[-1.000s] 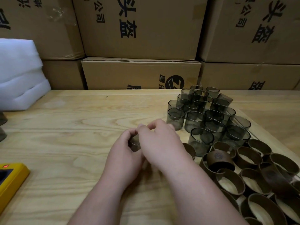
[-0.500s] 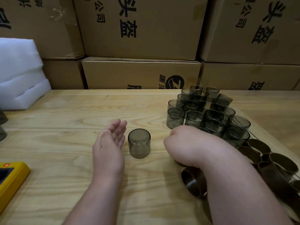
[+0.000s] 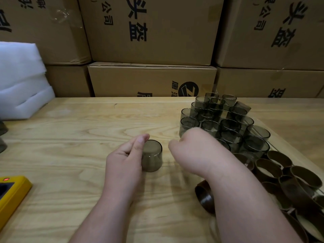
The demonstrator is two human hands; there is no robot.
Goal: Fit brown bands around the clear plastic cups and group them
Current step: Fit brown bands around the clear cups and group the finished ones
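Left hand (image 3: 125, 160), fingers straight, rests against an upside-down smoky cup (image 3: 152, 156) on the wooden table (image 3: 70, 137). Right hand (image 3: 194, 148) hovers loosely curled beside it, blurred, nothing visibly held. Clustered cups (image 3: 224, 120) and brown bands (image 3: 280, 172) crowd the right; a loose band (image 3: 205, 197) lies under the right forearm.

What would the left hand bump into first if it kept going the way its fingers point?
Probably nothing soon. The left hand points up the bare table, its fingers beside the lone cup. Far beyond stand cardboard boxes.
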